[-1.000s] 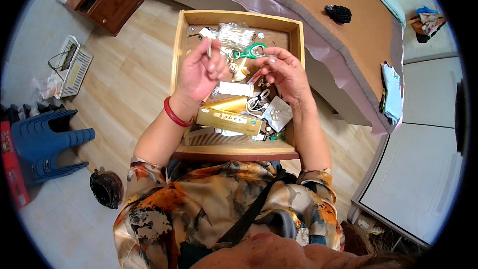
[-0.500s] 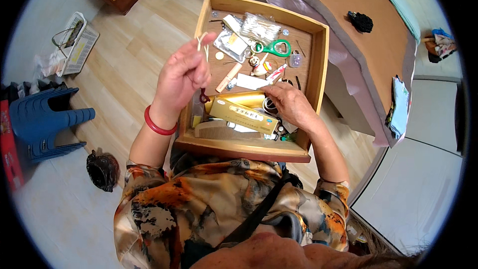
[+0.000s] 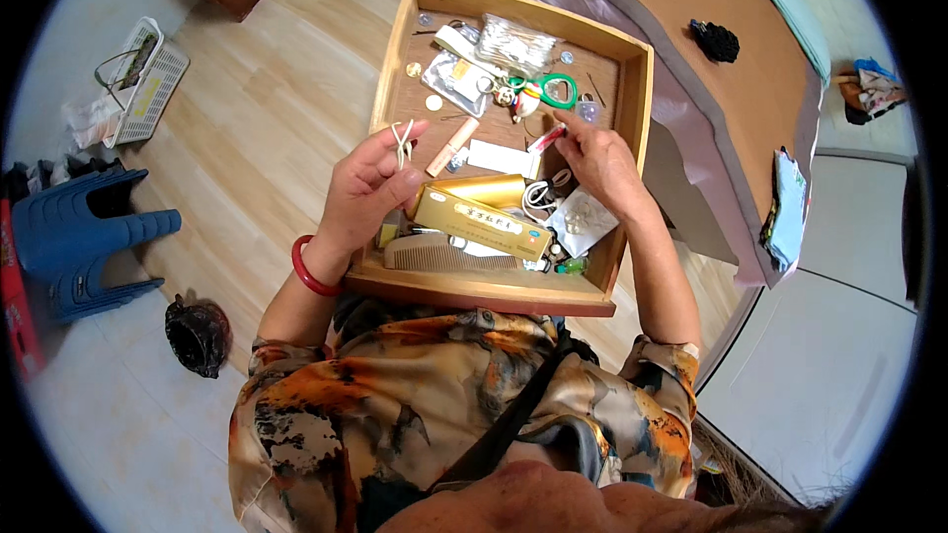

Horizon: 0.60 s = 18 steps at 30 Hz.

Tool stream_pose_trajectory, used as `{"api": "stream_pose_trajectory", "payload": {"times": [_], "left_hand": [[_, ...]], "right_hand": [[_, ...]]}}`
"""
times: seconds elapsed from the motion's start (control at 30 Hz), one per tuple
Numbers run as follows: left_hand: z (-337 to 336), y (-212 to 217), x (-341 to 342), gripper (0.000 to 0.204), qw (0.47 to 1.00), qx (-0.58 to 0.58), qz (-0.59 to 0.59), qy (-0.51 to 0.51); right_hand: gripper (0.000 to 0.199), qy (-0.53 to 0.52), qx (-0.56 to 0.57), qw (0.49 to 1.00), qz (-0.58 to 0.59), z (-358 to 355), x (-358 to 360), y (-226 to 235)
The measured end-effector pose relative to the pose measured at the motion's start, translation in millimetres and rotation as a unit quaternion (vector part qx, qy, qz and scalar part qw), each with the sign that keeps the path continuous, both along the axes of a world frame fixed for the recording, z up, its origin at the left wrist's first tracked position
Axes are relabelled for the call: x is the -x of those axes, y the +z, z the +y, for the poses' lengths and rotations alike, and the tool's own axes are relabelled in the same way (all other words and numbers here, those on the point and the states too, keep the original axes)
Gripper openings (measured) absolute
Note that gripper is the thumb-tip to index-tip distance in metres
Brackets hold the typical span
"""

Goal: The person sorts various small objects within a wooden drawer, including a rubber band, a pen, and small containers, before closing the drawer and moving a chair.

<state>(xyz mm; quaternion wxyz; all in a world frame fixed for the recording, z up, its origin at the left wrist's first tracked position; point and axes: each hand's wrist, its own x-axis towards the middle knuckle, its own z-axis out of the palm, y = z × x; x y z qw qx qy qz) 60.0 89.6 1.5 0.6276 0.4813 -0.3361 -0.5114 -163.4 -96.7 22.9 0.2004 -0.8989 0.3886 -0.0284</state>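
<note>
A wooden drawer (image 3: 474, 298) full of small items rests in front of my body. My left hand (image 3: 370, 192), a red bangle on its wrist, is over the drawer's left side, with a pale thin cord (image 3: 403, 143) looped around its fingers. At the right side, my right hand (image 3: 599, 168) has its fingertips closed at the end of a small red-and-white tube (image 3: 545, 139). Below lie a gold carton (image 3: 482, 221), a white cable (image 3: 538, 195), a white packet (image 3: 585, 222) and a comb (image 3: 444, 255). A white card (image 3: 501, 159) and a pinkish stick (image 3: 452, 147) lie between my hands.
Toward the drawer's far end are a bag of cotton swabs (image 3: 515, 44) and a green-handled item (image 3: 560, 91) beside a small figurine. A bed (image 3: 652, 0) stands on the right. To the left are blue stools (image 3: 89, 227), a white basket (image 3: 153, 99) and a black bag (image 3: 197, 336).
My left hand has come down toward the drawer with the cord. My right hand has moved up from beside the gold carton to the tube, uncovering the white packet. The figurine has shifted.
</note>
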Motion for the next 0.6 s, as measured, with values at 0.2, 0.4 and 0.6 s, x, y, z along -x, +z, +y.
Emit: {"api": "stream_pose_trajectory", "payload": {"times": [0.2, 0.4, 0.6], "left_hand": [[2, -9, 3, 0.044, 1.0, 0.023, -0.008, 0.007], [2, -10, 6, 0.044, 0.999, 0.036, -0.013, 0.01], [3, -8, 9, 0.04, 1.0, 0.013, -0.018, 0.019]], "right_hand": [[0.029, 0.097, -0.003, 0.995, -0.029, 6, 25, 8], [0.028, 0.179, 0.026, 0.983, 0.009, 38, 35, 1], [0.021, 0.176, 0.008, 0.984, 0.016, 47, 45, -2]]}}
